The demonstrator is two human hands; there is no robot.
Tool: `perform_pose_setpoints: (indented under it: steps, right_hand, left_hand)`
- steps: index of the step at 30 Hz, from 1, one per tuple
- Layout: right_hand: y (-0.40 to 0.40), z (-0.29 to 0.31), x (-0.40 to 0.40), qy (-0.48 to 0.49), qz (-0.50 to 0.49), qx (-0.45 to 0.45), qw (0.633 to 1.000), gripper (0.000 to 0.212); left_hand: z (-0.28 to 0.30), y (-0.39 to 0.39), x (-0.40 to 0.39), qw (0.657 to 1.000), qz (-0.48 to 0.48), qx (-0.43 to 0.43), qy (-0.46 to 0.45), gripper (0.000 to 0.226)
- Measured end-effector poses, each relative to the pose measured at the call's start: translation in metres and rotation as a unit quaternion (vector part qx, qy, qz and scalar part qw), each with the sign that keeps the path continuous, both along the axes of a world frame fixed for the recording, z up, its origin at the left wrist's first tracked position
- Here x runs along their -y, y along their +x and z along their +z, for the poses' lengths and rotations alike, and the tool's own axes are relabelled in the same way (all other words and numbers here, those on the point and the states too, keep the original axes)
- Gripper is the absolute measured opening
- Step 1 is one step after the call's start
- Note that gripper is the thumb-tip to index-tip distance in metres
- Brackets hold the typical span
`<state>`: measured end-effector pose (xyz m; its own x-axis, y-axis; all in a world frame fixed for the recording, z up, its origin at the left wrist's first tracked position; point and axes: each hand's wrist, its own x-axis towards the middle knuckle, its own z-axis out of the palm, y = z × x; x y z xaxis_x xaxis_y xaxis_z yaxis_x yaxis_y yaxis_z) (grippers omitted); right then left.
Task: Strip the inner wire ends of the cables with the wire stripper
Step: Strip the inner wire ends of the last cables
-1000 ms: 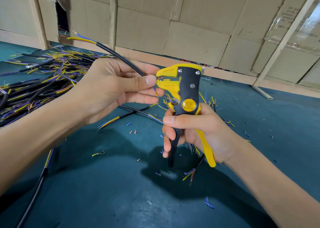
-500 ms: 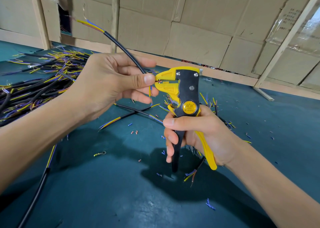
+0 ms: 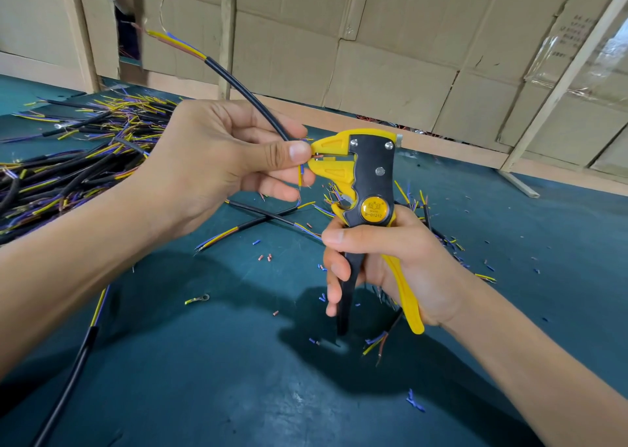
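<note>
You hold the black cable [image 3: 238,88] with one inner wire end in the upright yellow-black wire stripper's [image 3: 365,188] mouth.

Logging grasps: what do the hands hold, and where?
Left hand pinches the black cable near its wire end; right hand grips the wire stripper by its handles.

Yellow-and-black plastic wire stripper [image 3: 365,181], centre: smooth moulded body showing a slight sheen, with bright metal screws glinting on the black plate. Round yellow badge looking glossy. Black round cable [image 3: 238,84], running far left: smooth matt rubbery sheath, with yellow, blue and brown plastic-coated inner wires showing at its end. Dark teal tabletop [image 3: 204,378], near: looking matt and faintly scuffed. Brown corrugated cardboard wall [image 3: 390,55], far: dull, creased, glossy tape catching light at right.
</note>
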<state>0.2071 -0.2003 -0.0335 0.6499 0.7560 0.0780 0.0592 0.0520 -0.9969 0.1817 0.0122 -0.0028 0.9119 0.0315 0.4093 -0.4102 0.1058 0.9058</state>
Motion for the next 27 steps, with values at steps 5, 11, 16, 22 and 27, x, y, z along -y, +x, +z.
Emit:
perform_pose_setpoints:
  steps: [5, 11, 16, 22, 27]
  right_hand:
    - [-0.0006, -0.0006, -0.001, 0.001, -0.006, -0.004, 1.0, 0.02]
    - [-0.0005, -0.0002, -0.0012, -0.002, -0.029, -0.003, 1.0, 0.023]
    - [-0.0008, -0.0021, -0.0023, 0.004, -0.026, -0.007, 1.0, 0.016]
    - [0.0014, -0.0014, -0.0012, 0.02, -0.018, -0.003, 1.0, 0.012]
    - [0.0013, -0.0026, -0.0002, 0.027, -0.004, -0.003, 1.0, 0.009]
  left_hand:
    - [0.0001, 0.0002, -0.0015, 1.0, -0.003, -0.007, 0.0, 0.028]
    - [-0.0001, 0.0014, -0.0037, 1.0, -0.004, -0.008, 0.009, 0.027]
    - [-0.0008, 0.0029, -0.0047, 1.0, 0.006, 0.0, 0.022, 0.026]
    - [-0.0023, 0.0041, -0.0031, 0.998, -0.008, 0.034, 0.046, 0.023]
    - [-0.0071, 0.0073, -0.0079, 0.997, -0.024, 0.045, 0.06, 0.022]
